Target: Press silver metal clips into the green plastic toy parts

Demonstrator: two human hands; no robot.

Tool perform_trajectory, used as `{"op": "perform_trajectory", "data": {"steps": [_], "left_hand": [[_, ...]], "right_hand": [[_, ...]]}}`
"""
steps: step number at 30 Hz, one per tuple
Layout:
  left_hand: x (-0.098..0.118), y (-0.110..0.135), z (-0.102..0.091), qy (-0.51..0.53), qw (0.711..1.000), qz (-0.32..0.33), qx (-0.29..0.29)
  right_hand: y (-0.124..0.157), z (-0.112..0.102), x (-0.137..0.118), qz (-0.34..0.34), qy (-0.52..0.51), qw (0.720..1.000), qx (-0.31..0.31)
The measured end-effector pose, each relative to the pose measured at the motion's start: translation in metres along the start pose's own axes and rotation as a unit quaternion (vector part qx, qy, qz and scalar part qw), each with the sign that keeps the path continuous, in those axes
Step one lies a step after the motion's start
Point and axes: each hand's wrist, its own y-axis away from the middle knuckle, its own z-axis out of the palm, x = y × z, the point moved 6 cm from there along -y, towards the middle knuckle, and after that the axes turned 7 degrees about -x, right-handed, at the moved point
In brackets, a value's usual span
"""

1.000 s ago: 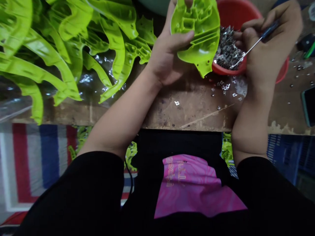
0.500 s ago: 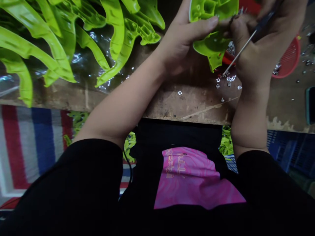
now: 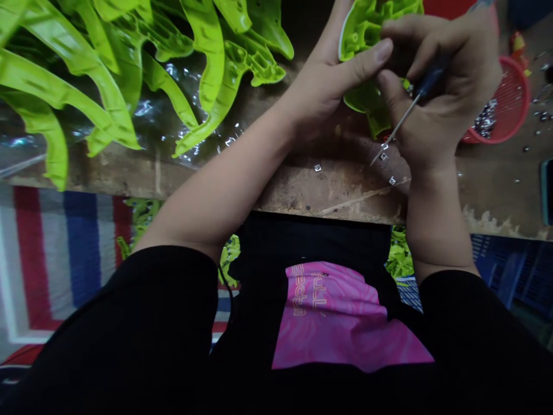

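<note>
My left hand (image 3: 332, 72) grips a lime green moulded plastic part (image 3: 367, 34) at the top of the view, with its thumb pressed on the part's face. Much of the part is hidden by both hands. My right hand (image 3: 440, 86) is shut on a blue-handled screwdriver (image 3: 404, 121) just in front of the part. Its thin steel shaft points down and left, with the tip above the wooden workbench (image 3: 345, 199). Small metal clips (image 3: 384, 156) lie on the bench near the tip.
A red plastic basket (image 3: 512, 109) holding metal clips stands right of my right hand. Many lime green plastic parts (image 3: 108, 75) lie on a clear plastic sheet at the left. A phone (image 3: 546, 193) lies at the right edge. A striped tarp (image 3: 56, 259) lies below the bench.
Both hands have moved up and right, with the green part now mostly hidden. The screwdriver now points down and left, and the red basket sits further right.
</note>
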Motion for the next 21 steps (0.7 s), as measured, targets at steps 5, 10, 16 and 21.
{"op": "perform_trajectory", "data": {"steps": [5, 10, 16, 21], "left_hand": [[-0.024, 0.067, 0.055, -0.254, 0.581, -0.020, -0.773], [-0.030, 0.076, 0.041, -0.406, 0.255, 0.231, -0.846], [-0.018, 0.067, 0.042, -0.461, 0.325, 0.398, -0.723], [-0.012, 0.078, 0.039, -0.434, 0.315, 0.428, -0.727]], "right_hand": [[-0.001, 0.009, -0.004, -0.026, -0.028, 0.999, 0.002], [-0.002, 0.000, 0.000, 0.017, -0.048, 0.996, 0.077], [-0.008, -0.018, 0.010, 0.045, -0.112, 0.988, 0.101], [-0.008, -0.021, 0.007, 0.078, -0.095, 0.984, 0.127]]}}
